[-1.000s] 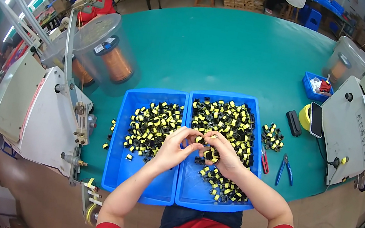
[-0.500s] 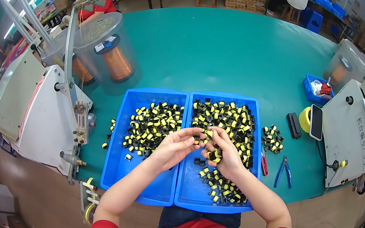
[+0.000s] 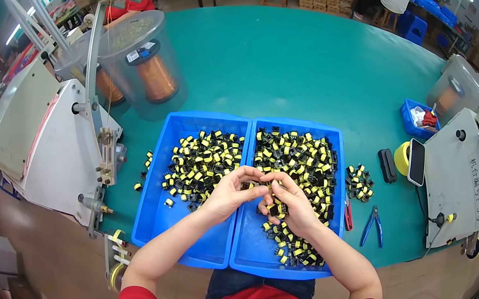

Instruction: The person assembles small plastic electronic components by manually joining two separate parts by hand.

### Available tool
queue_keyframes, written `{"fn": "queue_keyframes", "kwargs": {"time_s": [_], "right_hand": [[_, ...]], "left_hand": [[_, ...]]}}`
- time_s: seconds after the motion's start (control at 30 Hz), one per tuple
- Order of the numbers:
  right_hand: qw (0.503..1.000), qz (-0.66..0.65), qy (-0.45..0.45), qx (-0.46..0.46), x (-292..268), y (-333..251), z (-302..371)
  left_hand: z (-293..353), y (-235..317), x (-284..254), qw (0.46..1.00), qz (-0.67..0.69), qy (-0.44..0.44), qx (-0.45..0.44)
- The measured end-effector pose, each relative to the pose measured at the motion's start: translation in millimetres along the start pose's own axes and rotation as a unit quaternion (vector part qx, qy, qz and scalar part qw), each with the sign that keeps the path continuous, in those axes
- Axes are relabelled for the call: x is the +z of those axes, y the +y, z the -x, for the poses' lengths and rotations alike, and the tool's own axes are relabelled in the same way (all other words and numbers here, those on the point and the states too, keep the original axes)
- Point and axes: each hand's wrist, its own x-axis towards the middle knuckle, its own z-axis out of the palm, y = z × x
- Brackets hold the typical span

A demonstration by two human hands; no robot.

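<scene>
Over the inner walls of two blue bins, my left hand [image 3: 233,194] and my right hand [image 3: 295,209] meet at the fingertips. They pinch a small black coil bobbin wrapped in yellow tape, mostly hidden by the fingers. More taped bobbins [image 3: 277,210] sit in the curled lower fingers of my right hand. Beneath my left hand is the left blue bin [image 3: 172,241], partly filled with such bobbins. The right blue bin [image 3: 247,250], below my right hand, has a denser heap [image 3: 303,154] of them.
Loose bobbins [image 3: 360,182] lie right of the bins, near red-handled cutters [image 3: 347,215] and blue pliers [image 3: 374,227]. A phone [image 3: 417,161] leans by a yellow roll [image 3: 401,156]. Machines [image 3: 69,151] flank the green table [image 3: 268,58]; copper wire spools [image 3: 154,78] stand left. Another person [image 3: 134,0] sits back left.
My fingertips have closed together, covering the bobbin that showed between them before. My left hand has shifted slightly to the right. The bins look unchanged.
</scene>
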Motion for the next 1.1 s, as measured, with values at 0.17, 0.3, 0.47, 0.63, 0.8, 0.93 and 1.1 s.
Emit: {"fn": "queue_keyframes", "kwargs": {"time_s": [0.17, 0.3, 0.47, 0.63, 0.8, 0.93, 1.1], "right_hand": [[0.98, -0.179, 0.072, 0.054, -10.4, -0.6, -3.4], [0.94, -0.287, 0.162, 0.087, -10.7, 1.5, -9.7], [0.952, -0.218, 0.16, 0.14, -10.8, -1.6, -7.4], [0.964, -0.188, 0.098, 0.16, -21.3, 3.9, -8.8], [0.98, -0.116, 0.051, 0.156, -13.6, -4.4, -2.4], [0.987, -0.083, 0.033, 0.136, -9.0, -5.1, 0.1], [0.992, -0.02, 0.011, 0.126, -7.2, -7.2, 0.3]], "left_hand": [[-5.0, -5.5, -11.3, 0.997, 0.071, -0.015, -0.005], [-5.0, 7.0, -8.6, 0.985, 0.157, -0.024, -0.073], [-3.1, 8.0, -12.6, 0.978, 0.186, -0.04, -0.082], [-2.8, 9.1, -11.1, 0.98, 0.175, -0.03, -0.089], [-2.0, 8.6, -10.5, 0.985, 0.147, -0.019, -0.09], [-0.9, 9.2, -6.2, 0.99, 0.105, -0.027, -0.095], [4.2, 4.6, 5.9, 0.985, -0.158, -0.076, -0.008]]}}
